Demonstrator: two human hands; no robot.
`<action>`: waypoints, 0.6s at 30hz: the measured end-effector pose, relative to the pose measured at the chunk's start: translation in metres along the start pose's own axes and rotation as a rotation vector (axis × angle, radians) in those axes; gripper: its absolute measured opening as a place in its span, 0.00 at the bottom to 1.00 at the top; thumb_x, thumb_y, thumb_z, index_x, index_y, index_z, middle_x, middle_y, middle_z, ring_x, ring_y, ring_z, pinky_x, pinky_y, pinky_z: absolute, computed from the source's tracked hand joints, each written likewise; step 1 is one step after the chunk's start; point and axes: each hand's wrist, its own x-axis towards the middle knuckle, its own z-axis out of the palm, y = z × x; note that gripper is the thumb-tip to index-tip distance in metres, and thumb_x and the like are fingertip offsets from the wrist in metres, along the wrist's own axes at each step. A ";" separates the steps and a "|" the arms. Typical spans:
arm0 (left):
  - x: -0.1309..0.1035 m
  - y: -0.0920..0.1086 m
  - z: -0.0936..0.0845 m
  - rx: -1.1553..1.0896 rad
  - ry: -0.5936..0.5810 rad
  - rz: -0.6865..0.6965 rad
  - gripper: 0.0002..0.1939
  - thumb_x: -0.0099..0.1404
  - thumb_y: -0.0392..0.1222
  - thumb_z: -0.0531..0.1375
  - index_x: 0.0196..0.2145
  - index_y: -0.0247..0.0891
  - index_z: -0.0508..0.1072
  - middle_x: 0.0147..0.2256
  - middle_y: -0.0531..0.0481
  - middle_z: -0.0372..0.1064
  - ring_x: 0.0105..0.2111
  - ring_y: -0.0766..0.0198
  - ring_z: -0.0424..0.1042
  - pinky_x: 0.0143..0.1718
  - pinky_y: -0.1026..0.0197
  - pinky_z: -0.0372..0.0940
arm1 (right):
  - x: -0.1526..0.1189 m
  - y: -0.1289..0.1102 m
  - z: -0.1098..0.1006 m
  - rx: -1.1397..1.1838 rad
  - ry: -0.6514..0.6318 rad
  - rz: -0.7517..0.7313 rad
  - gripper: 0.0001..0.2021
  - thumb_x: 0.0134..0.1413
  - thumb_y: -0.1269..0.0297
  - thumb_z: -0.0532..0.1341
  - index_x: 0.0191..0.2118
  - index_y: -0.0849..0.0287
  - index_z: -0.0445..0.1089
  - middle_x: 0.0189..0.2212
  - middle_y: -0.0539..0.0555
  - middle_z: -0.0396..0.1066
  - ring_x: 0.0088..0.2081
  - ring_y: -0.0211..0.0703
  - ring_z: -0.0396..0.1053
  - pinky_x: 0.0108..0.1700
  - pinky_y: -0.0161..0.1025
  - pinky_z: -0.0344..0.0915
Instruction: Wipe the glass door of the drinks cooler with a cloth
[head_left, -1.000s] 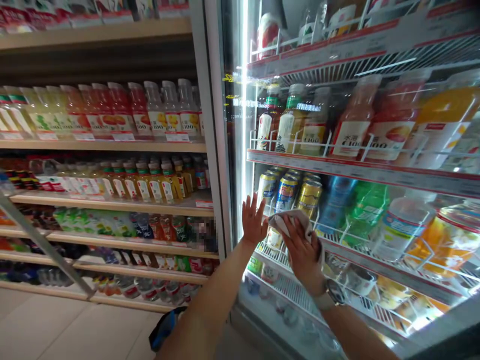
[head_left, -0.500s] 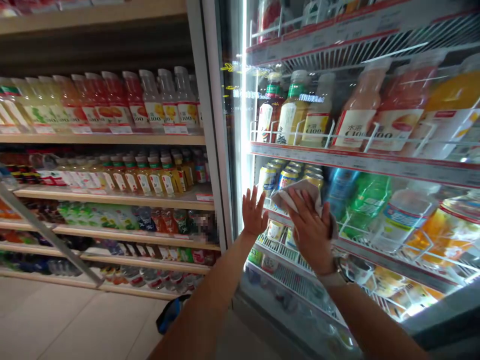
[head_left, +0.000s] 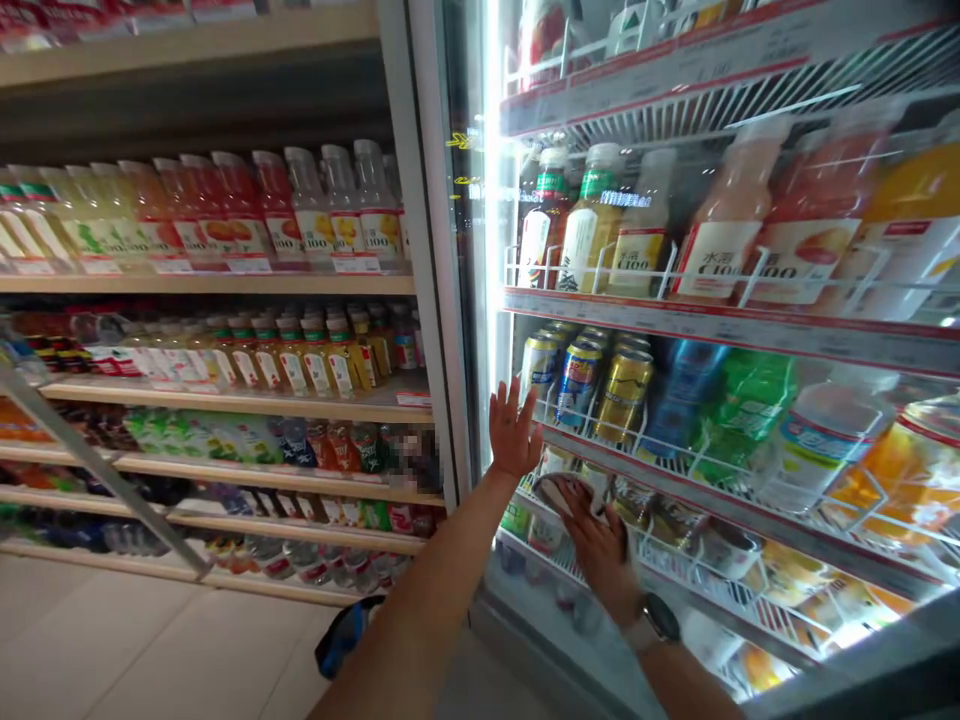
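The left hand (head_left: 513, 432) is open, with the fingers spread and pointing up, and its palm lies flat on the smooth glass door (head_left: 675, 420) of a lit drinks cooler, close to the grey metal door frame (head_left: 439, 300). The right hand (head_left: 600, 545) is lower and a little to the right; it presses a pale, crumpled cloth (head_left: 559, 490) against the same glass, the fingers bent over the soft fabric, so this hand is closed on the cloth. The cloth sits just under the left hand, in front of the lower wire shelf (head_left: 675, 575). On the right wrist there is a watch (head_left: 658, 620) with a round dark face and a light band. Behind the glass, shiny round cans (head_left: 577, 380) in blue, gold and silver stand in a row on a white wire rack, and beside them are blurred green and blue plastic bottles (head_left: 739, 410). One shelf above, tall bottles with white caps and paper labels (head_left: 592, 235) hold yellow, pink and orange drinks. To the left of the cooler, open wooden shelves (head_left: 225, 285) carry many rows of clear plastic bottles, and the floor (head_left: 112, 650) below has pale, smooth tiles.
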 end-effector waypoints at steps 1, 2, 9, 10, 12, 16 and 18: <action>0.000 0.000 0.000 0.002 -0.004 -0.002 0.30 0.74 0.47 0.41 0.71 0.39 0.43 0.71 0.43 0.35 0.71 0.51 0.36 0.68 0.44 0.45 | 0.009 0.002 -0.007 -0.011 -0.013 -0.005 0.38 0.57 0.81 0.45 0.71 0.45 0.46 0.65 0.45 0.61 0.64 0.42 0.59 0.70 0.45 0.36; -0.001 0.000 0.000 0.007 -0.010 -0.004 0.30 0.74 0.48 0.41 0.71 0.39 0.43 0.71 0.42 0.36 0.71 0.51 0.36 0.67 0.44 0.46 | 0.022 0.005 -0.016 -0.025 -0.021 -0.013 0.37 0.58 0.81 0.45 0.71 0.47 0.47 0.65 0.45 0.60 0.64 0.43 0.59 0.71 0.47 0.32; -0.003 0.000 0.000 0.070 -0.045 -0.020 0.31 0.74 0.49 0.39 0.71 0.39 0.40 0.71 0.39 0.40 0.71 0.50 0.37 0.66 0.41 0.49 | 0.132 0.028 -0.084 -0.108 0.138 0.077 0.35 0.59 0.76 0.50 0.71 0.54 0.45 0.69 0.54 0.51 0.71 0.50 0.45 0.69 0.59 0.21; -0.003 0.000 0.000 0.073 -0.045 -0.022 0.31 0.74 0.49 0.39 0.71 0.39 0.40 0.71 0.40 0.40 0.71 0.50 0.37 0.66 0.41 0.49 | 0.134 0.028 -0.084 -0.115 0.144 0.078 0.36 0.59 0.76 0.50 0.71 0.53 0.44 0.70 0.54 0.50 0.71 0.50 0.44 0.69 0.59 0.21; -0.003 0.000 0.000 0.076 -0.045 -0.023 0.31 0.74 0.49 0.39 0.71 0.40 0.39 0.71 0.41 0.39 0.71 0.50 0.37 0.67 0.42 0.49 | 0.122 0.026 -0.074 -0.118 0.129 0.057 0.36 0.59 0.76 0.50 0.72 0.53 0.42 0.70 0.54 0.51 0.71 0.50 0.45 0.69 0.59 0.23; -0.004 0.000 0.000 0.057 -0.058 -0.031 0.31 0.74 0.49 0.40 0.71 0.40 0.41 0.71 0.42 0.37 0.71 0.50 0.37 0.67 0.42 0.47 | 0.056 0.017 -0.033 -0.066 0.074 0.016 0.37 0.59 0.77 0.48 0.72 0.52 0.40 0.68 0.53 0.55 0.71 0.46 0.45 0.70 0.53 0.27; -0.005 0.000 0.001 0.039 -0.062 -0.042 0.31 0.74 0.49 0.40 0.71 0.40 0.43 0.71 0.42 0.38 0.71 0.50 0.38 0.68 0.42 0.45 | 0.020 0.013 -0.015 -0.035 0.066 0.002 0.38 0.57 0.78 0.47 0.72 0.51 0.41 0.68 0.51 0.55 0.71 0.42 0.42 0.70 0.50 0.31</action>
